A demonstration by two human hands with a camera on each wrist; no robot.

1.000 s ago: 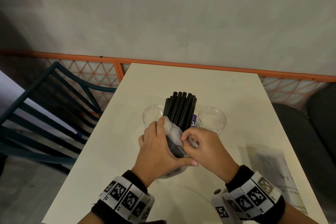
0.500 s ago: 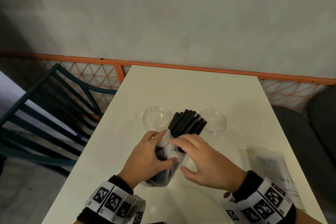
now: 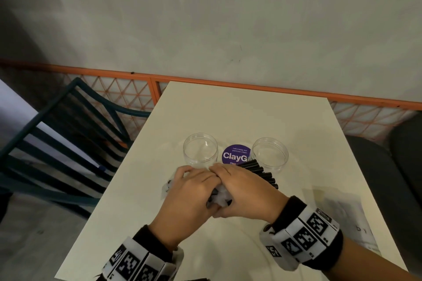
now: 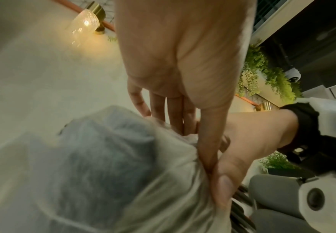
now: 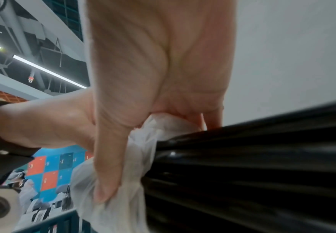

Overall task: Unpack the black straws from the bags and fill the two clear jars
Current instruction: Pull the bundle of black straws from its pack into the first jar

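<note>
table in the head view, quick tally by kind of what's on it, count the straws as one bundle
clear jars: 2
bundle of black straws: 1
thin plastic bag around the bundle, gripped by both hands: 1
purple round sticker: 1
flat bag at the right edge: 1
total: 6

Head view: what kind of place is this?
Probably a cafe or canteen seating area: a small cream table against an orange lattice railing, a dark slatted chair beside it, industrial ceiling strip lights overhead.

straws (image 3: 262, 172) black | bag (image 4: 123, 173) milky white (translucent) | jars (image 3: 200, 151) clear | table (image 3: 239, 116) cream | sticker (image 3: 235, 155) purple
</note>
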